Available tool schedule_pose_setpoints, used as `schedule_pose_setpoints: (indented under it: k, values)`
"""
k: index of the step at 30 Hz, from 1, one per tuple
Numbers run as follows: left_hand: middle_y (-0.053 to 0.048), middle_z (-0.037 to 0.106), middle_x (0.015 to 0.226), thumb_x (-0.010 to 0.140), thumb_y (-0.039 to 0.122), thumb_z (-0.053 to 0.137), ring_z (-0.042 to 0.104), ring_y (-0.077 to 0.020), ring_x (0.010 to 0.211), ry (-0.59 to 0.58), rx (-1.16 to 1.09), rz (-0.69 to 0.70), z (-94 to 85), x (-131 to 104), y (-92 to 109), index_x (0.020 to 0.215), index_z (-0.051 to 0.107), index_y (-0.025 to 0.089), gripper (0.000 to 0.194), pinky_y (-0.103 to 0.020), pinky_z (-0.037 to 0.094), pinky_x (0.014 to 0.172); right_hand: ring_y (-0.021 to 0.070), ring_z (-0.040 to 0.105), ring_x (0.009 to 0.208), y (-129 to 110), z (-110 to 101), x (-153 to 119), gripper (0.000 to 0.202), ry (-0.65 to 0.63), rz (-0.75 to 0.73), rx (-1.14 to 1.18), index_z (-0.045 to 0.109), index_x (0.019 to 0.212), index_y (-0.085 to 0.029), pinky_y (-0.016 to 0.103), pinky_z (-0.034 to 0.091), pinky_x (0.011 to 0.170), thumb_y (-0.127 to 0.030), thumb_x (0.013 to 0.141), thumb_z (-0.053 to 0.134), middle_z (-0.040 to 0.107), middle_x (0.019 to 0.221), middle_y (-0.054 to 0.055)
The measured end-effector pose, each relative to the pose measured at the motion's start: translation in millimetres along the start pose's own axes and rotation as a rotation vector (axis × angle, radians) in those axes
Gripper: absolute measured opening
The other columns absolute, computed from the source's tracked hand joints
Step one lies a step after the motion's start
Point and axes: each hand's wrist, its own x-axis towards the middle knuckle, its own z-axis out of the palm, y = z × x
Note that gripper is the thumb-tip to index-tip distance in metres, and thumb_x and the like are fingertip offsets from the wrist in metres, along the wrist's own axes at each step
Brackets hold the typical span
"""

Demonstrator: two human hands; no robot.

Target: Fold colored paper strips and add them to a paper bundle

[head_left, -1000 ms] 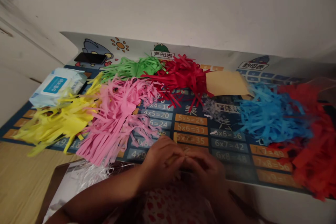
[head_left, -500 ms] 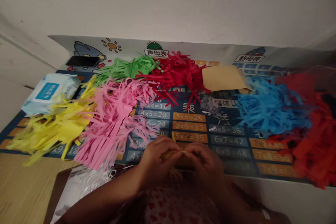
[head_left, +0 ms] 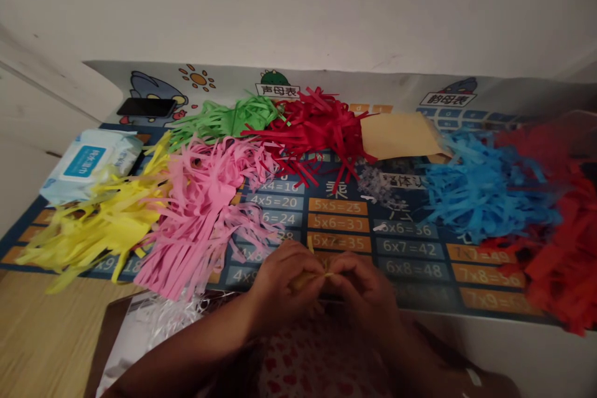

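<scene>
My left hand (head_left: 288, 277) and my right hand (head_left: 359, 280) meet fingertip to fingertip near the front edge of the printed mat. Both are closed in a pinch on a small yellow paper strip (head_left: 310, 244), part of which pokes up above the left fingers and part lies in the left palm. A thin twisted bit of it spans the gap between the two pinches. Most of the strip is hidden by my fingers. Nearest to my left hand is a pink fringed paper bundle (head_left: 186, 249).
Yellow (head_left: 116, 217), green (head_left: 228, 118), red (head_left: 326, 127) and blue (head_left: 485, 193) fringed paper bundles lie around, with orange-red strips (head_left: 566, 255) far right. A wet-wipes pack (head_left: 86, 165), black phone (head_left: 147, 107), tan paper envelope (head_left: 401, 135) and clear small beads (head_left: 375, 183) sit further back.
My fingertips stay pinched together and have shifted only slightly. The yellow end that hung below my left hand shows less now. The view has moved a little.
</scene>
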Motion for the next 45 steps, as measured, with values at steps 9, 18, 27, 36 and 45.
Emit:
schedule_pose_setpoints:
  k: [9, 18, 27, 36, 45]
  values:
    - [-0.003, 0.067, 0.072, 0.083, 0.016, 0.062, 0.061, -0.0146, 0.069, -0.04, -0.015, 0.044, -1.6, 3, 5, 0.08, 0.064, 0.018, 0.004, -0.027, 0.048, 0.067, 0.0127, 0.057, 0.069, 1, -6, 0, 0.014, -0.147, 0.213, 0.275, 0.062, 0.079, -0.02, 0.022, 0.045, 0.062, -0.032, 0.086, 0.062, 0.061, 0.076, -0.001]
    - [-0.005, 0.066, 0.072, 0.08, 0.011, 0.063, 0.061, -0.0146, 0.068, 0.003, 0.025, 0.009, -2.5, 1, 6, 0.078, 0.064, 0.016, 0.005, -0.025, 0.049, 0.064, 0.0113, 0.058, 0.072, 2, 2, -3, 0.008, -0.003, 0.009, 0.033, 0.063, 0.081, -0.023, 0.019, 0.045, 0.065, -0.026, 0.088, 0.061, 0.061, 0.078, -0.002]
    - [-0.004, 0.069, 0.072, 0.081, 0.01, 0.062, 0.062, -0.0147, 0.068, 0.044, 0.071, 0.1, -2.5, 3, 5, 0.08, 0.064, 0.017, 0.008, -0.028, 0.05, 0.068, 0.0131, 0.061, 0.072, -7, 4, -2, 0.008, 0.067, -0.139, -0.166, 0.062, 0.082, -0.022, 0.022, 0.047, 0.067, -0.021, 0.088, 0.057, 0.065, 0.078, -0.001]
    - [-0.005, 0.073, 0.074, 0.085, 0.024, 0.068, 0.067, -0.016, 0.069, -0.006, -0.144, 0.052, -3.7, 1, -1, 0.085, 0.071, 0.017, 0.008, -0.029, 0.053, 0.069, 0.0156, 0.066, 0.069, -7, -5, 2, 0.008, 0.056, -0.085, 0.018, 0.07, 0.077, -0.025, 0.024, 0.052, 0.064, -0.019, 0.082, 0.068, 0.071, 0.074, 0.0]
    - [-0.005, 0.073, 0.073, 0.085, 0.022, 0.067, 0.067, -0.0151, 0.068, -0.054, -0.159, -0.022, -3.9, 1, -1, 0.084, 0.072, 0.017, 0.007, -0.026, 0.055, 0.067, 0.016, 0.067, 0.068, -15, -5, 0, 0.008, 0.094, -0.161, -0.095, 0.071, 0.078, -0.025, 0.024, 0.053, 0.063, -0.018, 0.079, 0.071, 0.072, 0.073, 0.0]
